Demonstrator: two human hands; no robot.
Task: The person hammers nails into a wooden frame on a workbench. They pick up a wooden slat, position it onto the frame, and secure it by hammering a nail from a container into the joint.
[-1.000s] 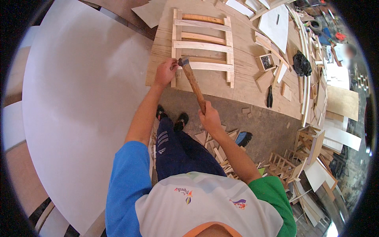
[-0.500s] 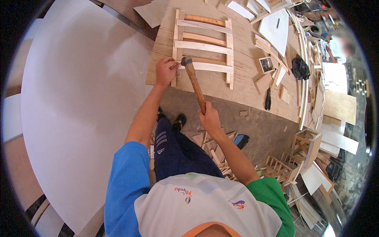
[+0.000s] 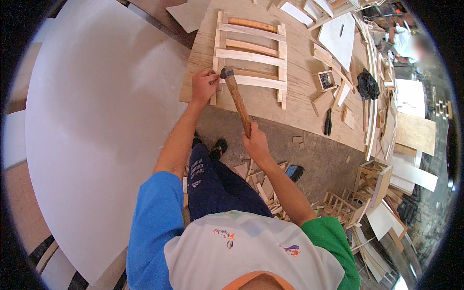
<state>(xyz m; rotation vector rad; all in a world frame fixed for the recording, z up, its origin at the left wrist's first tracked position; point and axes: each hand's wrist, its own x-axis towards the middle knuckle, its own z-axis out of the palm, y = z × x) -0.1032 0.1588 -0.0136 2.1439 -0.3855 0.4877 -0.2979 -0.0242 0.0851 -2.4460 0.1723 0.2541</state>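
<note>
A slatted wooden frame (image 3: 251,55) lies flat on the plywood workbench (image 3: 302,72). My right hand (image 3: 256,143) is closed round the wooden handle of a hammer (image 3: 237,96). The hammer's dark head is over the left end of the frame's nearest slat, close beside my left fingertips. My left hand (image 3: 205,86) is at the frame's near left corner, with its thumb and fingers pinched together. Whatever is between those fingers, if anything, is too small to make out.
A large pale board (image 3: 106,135) fills the left side. On the bench's right lie a small box of dark bits (image 3: 326,80), a black plastic bag (image 3: 368,84), pliers-like black tool (image 3: 328,122) and wood offcuts. Scrap wood (image 3: 266,188) litters the floor. Another person (image 3: 402,42) is at the far right.
The hammer head has shifted very slightly up and left beside my left fingers. The person at the far right has moved. My left hand keeps its place.
</note>
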